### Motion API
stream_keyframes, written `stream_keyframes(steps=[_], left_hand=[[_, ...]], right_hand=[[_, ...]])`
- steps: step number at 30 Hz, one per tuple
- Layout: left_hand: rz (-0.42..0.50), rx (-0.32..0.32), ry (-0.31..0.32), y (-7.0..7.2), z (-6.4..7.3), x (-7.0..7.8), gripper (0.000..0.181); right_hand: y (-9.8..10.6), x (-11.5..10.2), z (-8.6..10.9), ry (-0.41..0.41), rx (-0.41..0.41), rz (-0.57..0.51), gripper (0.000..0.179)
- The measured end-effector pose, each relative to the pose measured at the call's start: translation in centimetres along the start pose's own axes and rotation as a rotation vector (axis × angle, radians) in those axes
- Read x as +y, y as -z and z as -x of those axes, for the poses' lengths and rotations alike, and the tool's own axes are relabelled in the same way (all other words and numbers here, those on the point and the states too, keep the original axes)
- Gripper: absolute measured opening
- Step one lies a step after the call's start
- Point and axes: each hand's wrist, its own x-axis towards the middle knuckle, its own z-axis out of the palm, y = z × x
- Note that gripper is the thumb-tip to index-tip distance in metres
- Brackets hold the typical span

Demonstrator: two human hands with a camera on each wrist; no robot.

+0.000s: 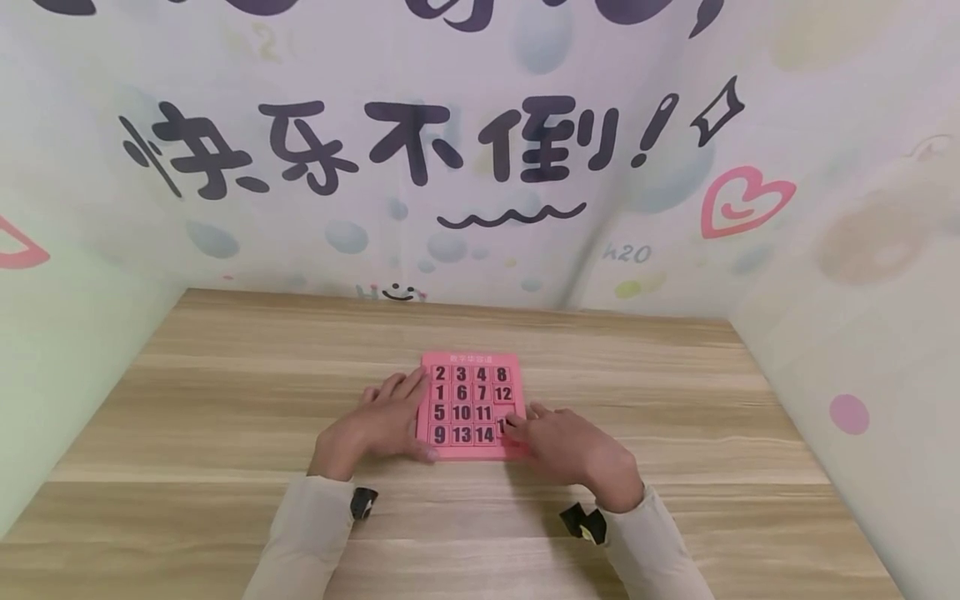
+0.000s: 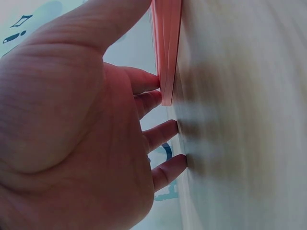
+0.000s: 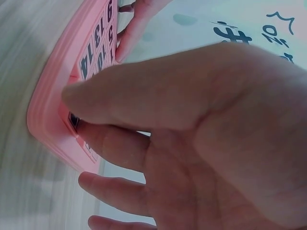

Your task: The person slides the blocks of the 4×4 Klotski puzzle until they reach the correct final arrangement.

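A pink number slide puzzle (image 1: 468, 453) lies flat on the table, its black-numbered tiles in four columns. My left hand (image 1: 386, 423) holds the puzzle's left side, thumb at the near left corner and fingers along the edge. In the left wrist view, the index finger touches the end of the pink frame (image 2: 169, 57) while other fingertips reach down to the tabletop. At the right column, thumb and index finger of my right hand (image 1: 566, 442) pinch a tile (image 1: 503, 427) whose number is partly covered. It sits slightly above the bottom row, with a gap below the 12 tile (image 1: 503, 393).
The wood-grain table (image 1: 225, 400) extends around the puzzle on all sides. A white printed backdrop (image 1: 480, 258) with dark lettering stands behind it, and pale walls rise at left and right. Small black devices (image 1: 365, 503) are strapped at both wrists.
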Motion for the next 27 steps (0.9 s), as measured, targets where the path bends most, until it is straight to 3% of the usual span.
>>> stream_keyframes(steps=[27], left_hand=[[-0.007, 0.01, -0.003, -0.11, -0.07, -0.15, 0.118]], right_hand=[[0.07, -0.1, 0.08, 0.005, -0.001, 0.028, 0.038]])
